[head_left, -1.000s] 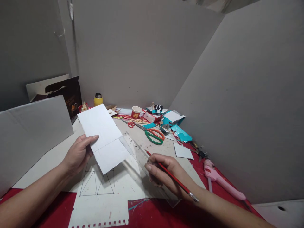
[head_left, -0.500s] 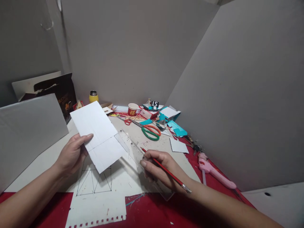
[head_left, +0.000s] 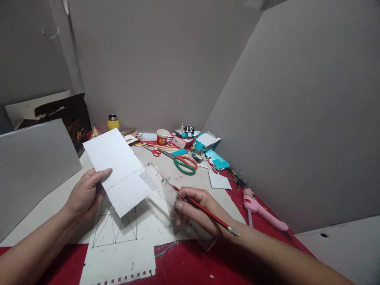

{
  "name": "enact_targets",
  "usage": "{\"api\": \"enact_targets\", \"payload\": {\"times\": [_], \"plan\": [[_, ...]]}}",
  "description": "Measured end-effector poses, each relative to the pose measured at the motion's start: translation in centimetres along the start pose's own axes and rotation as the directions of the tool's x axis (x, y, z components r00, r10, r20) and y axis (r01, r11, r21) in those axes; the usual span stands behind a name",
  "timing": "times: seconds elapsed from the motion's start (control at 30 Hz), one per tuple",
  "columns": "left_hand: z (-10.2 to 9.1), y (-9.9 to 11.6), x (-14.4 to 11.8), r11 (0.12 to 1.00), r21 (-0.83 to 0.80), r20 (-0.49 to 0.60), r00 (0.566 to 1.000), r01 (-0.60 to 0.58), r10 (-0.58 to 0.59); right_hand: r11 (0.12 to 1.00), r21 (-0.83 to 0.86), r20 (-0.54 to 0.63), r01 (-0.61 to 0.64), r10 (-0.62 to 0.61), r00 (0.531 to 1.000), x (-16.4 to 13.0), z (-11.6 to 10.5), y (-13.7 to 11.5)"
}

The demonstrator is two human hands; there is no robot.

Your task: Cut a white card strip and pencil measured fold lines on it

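Note:
My left hand (head_left: 89, 190) grips a white card (head_left: 117, 162) by its left edge, thumb on top, holding it tilted above the table. A pencil line crosses the card's lower part. In my right hand (head_left: 198, 211) are a red pencil (head_left: 212, 215), point toward the upper left, and a clear plastic ruler (head_left: 162, 178). The ruler's far end is close to the card's right edge; whether they touch I cannot tell. Beneath the card lies a torn notebook sheet (head_left: 118, 259) with a drawn box of triangles, its upper part hidden.
Orange-and-green-handled scissors (head_left: 185, 164) and small red scissors (head_left: 156, 152) lie farther back. Behind them stand a red paper cup (head_left: 162, 136) and a yellow bottle (head_left: 113, 122). At right are a white card piece (head_left: 219, 180) and a pink glue gun (head_left: 264, 211). Grey panels enclose the table.
The whole view has shifted slightly, so things sit a little farther left. Both hands keep their holds on the card, pencil and ruler.

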State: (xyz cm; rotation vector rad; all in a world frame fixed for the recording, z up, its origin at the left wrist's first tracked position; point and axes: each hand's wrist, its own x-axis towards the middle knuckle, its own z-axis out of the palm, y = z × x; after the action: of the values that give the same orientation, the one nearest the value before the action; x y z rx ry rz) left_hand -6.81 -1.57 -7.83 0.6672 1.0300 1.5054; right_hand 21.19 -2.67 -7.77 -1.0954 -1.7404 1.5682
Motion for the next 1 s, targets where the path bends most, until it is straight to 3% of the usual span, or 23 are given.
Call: {"api": "enact_targets", "payload": {"times": [0.3,0.7,1.0], "plan": [[-0.5,-0.3,0.5,1.0,0.002,0.002,1.0,0.006,-0.006,0.981,0.196,0.147,0.003,-0.033,0.989,-0.3,-1.0,0.3],[-0.6,-0.3,0.3,1.0,0.016,0.068,0.998,0.012,-0.013,0.968,0.203,-0.073,0.149,-0.137,0.988,0.4,-1.3,1.0],[-0.5,-0.4,0.2,1.0,0.019,0.047,0.999,-0.003,0.002,0.997,0.073,-0.027,0.019,-0.017,0.999,0.3,-0.3,0.7]]}}
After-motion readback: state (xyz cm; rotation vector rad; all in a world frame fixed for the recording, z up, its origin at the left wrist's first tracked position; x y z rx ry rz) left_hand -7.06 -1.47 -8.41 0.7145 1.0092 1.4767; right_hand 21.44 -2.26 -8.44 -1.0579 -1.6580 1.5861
